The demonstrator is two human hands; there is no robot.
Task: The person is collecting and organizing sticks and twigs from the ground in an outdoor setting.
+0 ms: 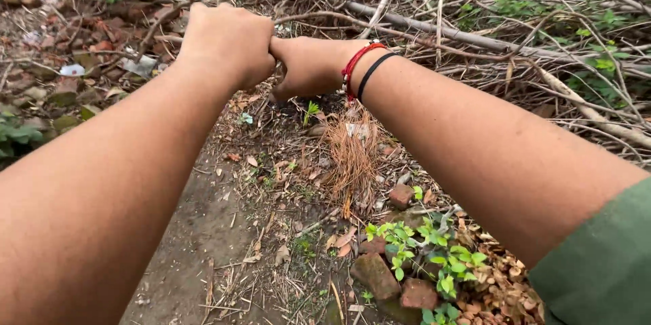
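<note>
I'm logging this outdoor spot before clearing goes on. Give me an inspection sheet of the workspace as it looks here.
Surface: bare dirt path strewn with dry leaves and twigs.
Job's things: thin dry brown branch passing behind both fists; whether it is gripped cannot be told.
Clutter: reddish broken bricks, clump of dry brown pine needles, scraps of pale litter.
Grips: left hand and right hand fisted, touching each other; red and black wrist bands on the right.
Cables: nothing seen.
Surroundings: tangled pile of dead grey branches, small green-leaved plant.

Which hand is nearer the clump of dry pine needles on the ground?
Right. The right hand is just above the pine needles; the left hand is farther up-left.
</note>
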